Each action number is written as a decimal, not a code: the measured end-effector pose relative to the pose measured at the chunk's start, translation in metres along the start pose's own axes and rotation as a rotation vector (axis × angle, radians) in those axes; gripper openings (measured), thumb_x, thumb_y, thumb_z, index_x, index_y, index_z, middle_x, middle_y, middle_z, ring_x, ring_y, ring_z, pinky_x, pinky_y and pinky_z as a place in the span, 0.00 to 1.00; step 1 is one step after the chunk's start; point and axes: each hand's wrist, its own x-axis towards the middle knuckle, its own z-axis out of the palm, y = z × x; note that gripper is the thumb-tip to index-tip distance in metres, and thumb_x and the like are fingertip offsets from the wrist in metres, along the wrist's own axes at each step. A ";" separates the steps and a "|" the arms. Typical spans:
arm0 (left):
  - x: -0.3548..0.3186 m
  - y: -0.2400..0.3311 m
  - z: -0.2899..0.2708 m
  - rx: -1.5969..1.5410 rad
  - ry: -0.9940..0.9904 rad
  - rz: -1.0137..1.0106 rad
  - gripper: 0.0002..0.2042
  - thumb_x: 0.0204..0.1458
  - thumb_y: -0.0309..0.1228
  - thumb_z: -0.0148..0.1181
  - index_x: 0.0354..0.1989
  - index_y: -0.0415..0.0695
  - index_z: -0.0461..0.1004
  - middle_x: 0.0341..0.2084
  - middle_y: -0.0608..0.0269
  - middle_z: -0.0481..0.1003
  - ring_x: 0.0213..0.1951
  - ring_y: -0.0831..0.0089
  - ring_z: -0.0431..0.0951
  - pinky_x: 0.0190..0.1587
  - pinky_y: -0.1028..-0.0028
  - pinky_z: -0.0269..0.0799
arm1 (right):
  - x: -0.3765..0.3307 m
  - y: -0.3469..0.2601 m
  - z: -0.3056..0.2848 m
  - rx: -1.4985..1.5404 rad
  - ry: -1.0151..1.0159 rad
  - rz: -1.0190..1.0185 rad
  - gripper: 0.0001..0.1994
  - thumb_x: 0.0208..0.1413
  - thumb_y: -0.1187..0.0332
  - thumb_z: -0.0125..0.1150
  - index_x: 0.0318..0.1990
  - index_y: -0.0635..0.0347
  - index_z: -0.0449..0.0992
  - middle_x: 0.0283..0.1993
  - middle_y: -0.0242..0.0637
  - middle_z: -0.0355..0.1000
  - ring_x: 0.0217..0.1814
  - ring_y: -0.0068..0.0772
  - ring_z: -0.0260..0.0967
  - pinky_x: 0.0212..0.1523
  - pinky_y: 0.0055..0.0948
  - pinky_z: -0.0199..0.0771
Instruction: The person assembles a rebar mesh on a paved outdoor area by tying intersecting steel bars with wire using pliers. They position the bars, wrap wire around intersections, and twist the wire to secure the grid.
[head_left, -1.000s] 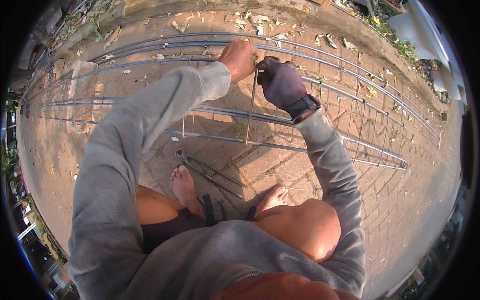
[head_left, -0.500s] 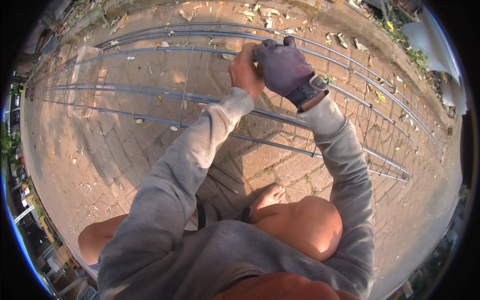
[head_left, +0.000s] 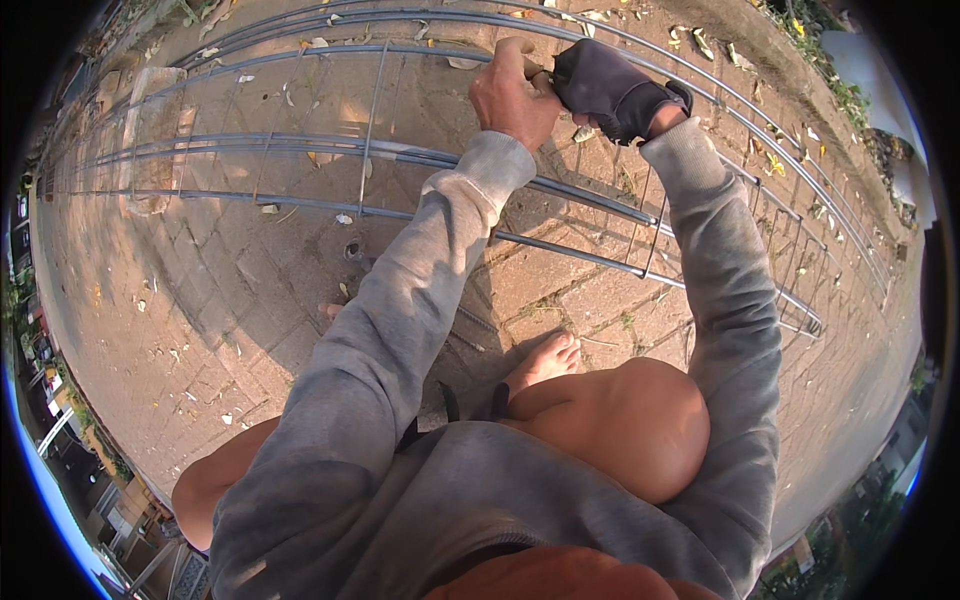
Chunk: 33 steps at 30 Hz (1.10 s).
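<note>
A long cage of steel reinforcing bars (head_left: 600, 202) lies across the paving in front of me, with thin wire stirrups (head_left: 374, 120) around its lengthwise bars. My left hand (head_left: 515, 98), bare, is closed at the cage's upper near bar, which runs in under its fingers. Beside it, almost touching, my right hand (head_left: 612, 92) wears a dark purple glove. Its fingers are curled and turned toward the left hand. Whatever sits between the gloved fingers is hidden by the glove.
More long steel bars (head_left: 350, 16) run along the far side. A pale block (head_left: 150, 125) sits under the cage's left end. Dry leaves (head_left: 703, 44) are scattered near the far curb. My bare foot (head_left: 548, 358) rests on the brick paving close to the cage's near edge.
My right hand has twisted at the wrist, turning the strap's buckle out of sight. Both hands have shifted slightly right along the cage. The whole cage appears higher in the view.
</note>
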 end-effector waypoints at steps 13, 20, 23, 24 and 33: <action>-0.011 0.016 -0.020 0.114 -0.033 0.118 0.21 0.43 0.25 0.72 0.49 0.38 0.75 0.28 0.56 0.79 0.30 0.55 0.80 0.40 0.58 0.76 | -0.179 -0.056 -0.049 0.756 0.973 -0.318 0.28 0.59 0.49 0.69 0.55 0.65 0.74 0.52 0.54 0.79 0.52 0.41 0.78 0.58 0.35 0.74; -0.126 0.022 -0.147 -0.012 -0.182 -0.035 0.11 0.52 0.25 0.69 0.24 0.39 0.71 0.17 0.61 0.67 0.19 0.70 0.68 0.23 0.70 0.63 | -0.203 -0.084 0.158 0.730 -0.020 -0.266 0.10 0.54 0.69 0.65 0.40 0.66 0.80 0.44 0.51 0.76 0.51 0.52 0.75 0.48 0.46 0.80; -0.178 0.016 -0.174 -0.119 -0.370 -0.639 0.09 0.58 0.27 0.61 0.27 0.38 0.73 0.19 0.63 0.69 0.20 0.74 0.67 0.24 0.71 0.63 | -0.189 -0.134 0.252 0.113 0.190 -0.078 0.14 0.52 0.70 0.62 0.47 0.61 0.78 0.50 0.51 0.72 0.56 0.56 0.69 0.52 0.50 0.73; -0.185 0.008 -0.167 -0.240 -0.283 -0.920 0.08 0.59 0.28 0.60 0.29 0.38 0.74 0.21 0.64 0.70 0.21 0.74 0.68 0.24 0.72 0.64 | -0.182 -0.148 0.273 0.097 0.228 -0.102 0.16 0.51 0.70 0.61 0.49 0.60 0.78 0.50 0.52 0.72 0.56 0.57 0.67 0.54 0.52 0.72; -0.142 -0.041 -0.101 -0.875 -0.517 -1.392 0.13 0.67 0.34 0.56 0.54 0.40 0.74 0.37 0.59 0.79 0.40 0.68 0.81 0.39 0.68 0.75 | -0.164 -0.167 0.320 0.186 0.336 -0.204 0.18 0.52 0.67 0.63 0.51 0.61 0.77 0.52 0.56 0.71 0.55 0.63 0.69 0.51 0.57 0.74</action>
